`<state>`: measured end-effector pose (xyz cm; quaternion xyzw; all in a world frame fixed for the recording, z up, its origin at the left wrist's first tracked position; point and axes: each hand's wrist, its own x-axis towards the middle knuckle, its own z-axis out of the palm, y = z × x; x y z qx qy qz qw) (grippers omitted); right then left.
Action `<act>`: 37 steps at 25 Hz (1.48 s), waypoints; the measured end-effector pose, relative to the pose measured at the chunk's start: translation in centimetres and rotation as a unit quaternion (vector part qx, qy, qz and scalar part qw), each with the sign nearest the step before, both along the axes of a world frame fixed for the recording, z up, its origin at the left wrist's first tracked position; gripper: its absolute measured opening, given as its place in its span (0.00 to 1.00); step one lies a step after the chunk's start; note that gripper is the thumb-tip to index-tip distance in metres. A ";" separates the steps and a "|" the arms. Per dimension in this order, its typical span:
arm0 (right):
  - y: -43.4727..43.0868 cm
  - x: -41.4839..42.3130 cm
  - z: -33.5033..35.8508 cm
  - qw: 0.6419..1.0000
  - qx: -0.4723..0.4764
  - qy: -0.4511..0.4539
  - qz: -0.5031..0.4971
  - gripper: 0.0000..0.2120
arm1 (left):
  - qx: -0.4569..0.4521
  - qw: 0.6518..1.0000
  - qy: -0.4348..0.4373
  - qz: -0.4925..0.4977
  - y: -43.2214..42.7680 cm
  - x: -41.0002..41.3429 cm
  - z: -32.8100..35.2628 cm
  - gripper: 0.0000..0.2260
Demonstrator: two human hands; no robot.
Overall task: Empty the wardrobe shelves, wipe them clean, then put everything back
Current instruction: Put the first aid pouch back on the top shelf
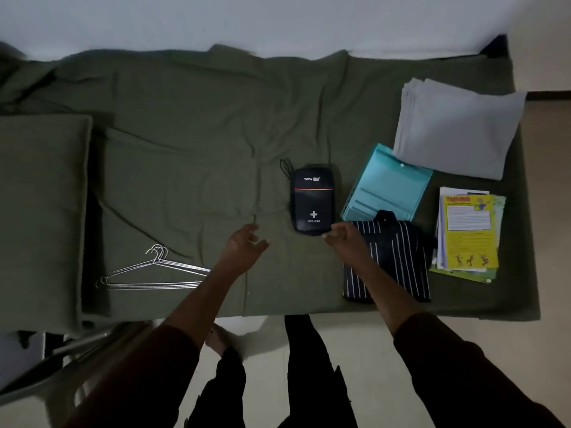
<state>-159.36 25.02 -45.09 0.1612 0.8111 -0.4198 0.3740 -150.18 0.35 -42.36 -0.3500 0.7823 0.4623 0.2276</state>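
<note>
Fingers of left hand [244,242] loosely spread and relaxed, gripping nothing, hovering over olive-green bedsheet [185,134]. Fingers of right hand [343,237] also apart, tips at near edge of black first aid kit [312,200]; contact or grip impossible to tell. Kit zipped, contents hidden, lying flat near centre of bed. At 3 o'clock of kit, teal plastic folder [386,186], contents not readable; at 5 o'clock, folded dark striped garment [392,261] overlapping folder's near edge. At 2 o'clock, folded grey cloth [454,128] near far right corner. Further at 3 o'clock, stack of papers [468,233] with yellow printed sheet on top. At 8 o'clock, bundle of wire hangers [154,270]; beyond them, green pillow [40,205] at bed's left end. Pale wall [278,20] at 12 o'clock behind bed; light floor [370,350] at 6 o'clock, dim lighting throughout.
</note>
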 end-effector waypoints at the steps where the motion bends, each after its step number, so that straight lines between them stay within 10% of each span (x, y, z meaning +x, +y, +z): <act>1: 0.1 -1.1 -1.7 1.000 0.003 -0.001 0.001 0.22 | 0.004 1.000 -0.008 0.008 0.4 -0.5 -1.3 0.22; 11: -2.1 -6.1 -16.5 0.996 0.020 -0.013 -0.090 0.56 | 0.031 0.997 -0.003 0.076 1.3 -0.1 -10.0 0.25; 16: -2.8 -6.4 -16.5 0.989 -0.001 -0.139 -0.044 0.21 | 0.039 0.990 -0.013 0.133 0.8 1.9 -8.7 0.26; 20: -5.7 -5.3 -12.9 0.993 -0.041 -0.075 -0.080 0.27 | 0.034 0.988 -0.004 0.152 -0.1 2.8 -7.1 0.23; 26: -6.5 -1.9 -2.2 0.988 -0.118 -0.066 0.074 0.09 | 0.014 0.981 0.010 0.191 -2.0 4.7 0.1 0.21; 32: -9.3 7.1 5.7 0.960 -0.188 -0.136 0.159 0.28 | 0.094 0.947 0.029 0.307 -4.7 14.4 6.4 0.50; 37: -15.5 17.9 10.8 0.906 -0.244 -0.167 0.303 0.27 | 0.206 0.896 0.148 0.364 -5.7 27.8 12.1 0.24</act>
